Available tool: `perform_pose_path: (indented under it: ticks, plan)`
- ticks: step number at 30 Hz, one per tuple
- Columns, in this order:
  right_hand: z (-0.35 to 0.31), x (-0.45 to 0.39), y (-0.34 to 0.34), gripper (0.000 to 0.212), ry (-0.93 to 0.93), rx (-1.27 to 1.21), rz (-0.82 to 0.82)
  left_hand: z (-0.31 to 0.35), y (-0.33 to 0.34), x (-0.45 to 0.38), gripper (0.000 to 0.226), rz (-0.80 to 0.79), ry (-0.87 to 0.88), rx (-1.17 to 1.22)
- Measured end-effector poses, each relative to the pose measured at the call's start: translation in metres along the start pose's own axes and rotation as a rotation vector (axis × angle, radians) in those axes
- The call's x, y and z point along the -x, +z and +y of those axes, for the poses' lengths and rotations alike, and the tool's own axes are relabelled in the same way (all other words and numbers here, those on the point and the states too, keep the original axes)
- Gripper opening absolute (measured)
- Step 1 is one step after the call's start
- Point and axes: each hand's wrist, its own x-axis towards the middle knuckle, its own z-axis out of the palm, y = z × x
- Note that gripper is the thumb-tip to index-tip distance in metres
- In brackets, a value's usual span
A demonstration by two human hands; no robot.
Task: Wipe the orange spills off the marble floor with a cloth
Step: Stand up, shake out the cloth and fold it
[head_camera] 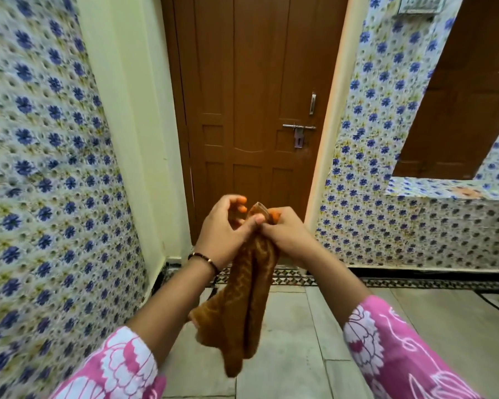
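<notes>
Cloth held up in both hands

Right hand (288,237) fingers (274,218) pinch top of cloth (248,300). Left hand (225,228) thumb presses it, other fingers curled loose, orange-stained. Cloth hangs between forearms above marble floor (300,341), facing brown door (257,82).

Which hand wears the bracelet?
The left hand: a thin dark bracelet circles its wrist. The right hand has a bare wrist. Both pinch the top of the brown cloth.

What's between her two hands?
In the head view, the top of the orange-brown cloth sits between the left hand and right hand, pinched there.
</notes>
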Motion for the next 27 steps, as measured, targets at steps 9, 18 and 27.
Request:
perform_pose_path:
  ticks: [9,18,27]
  plan:
    - [-0.019,-0.009,-0.035,0.006,-0.045,-0.205,0.203,-0.072,0.011,0.047,0.019,-0.274,-0.164,0.048]
    - [0.019,0.025,-0.120,0.018,0.097,-0.493,0.200,-0.047,-0.035,0.014,0.023,-0.293,-0.229,0.341]
    - [0.051,0.002,-0.097,0.023,0.430,-0.652,0.356,-0.026,0.012,-0.027,0.036,0.006,-0.667,0.632]
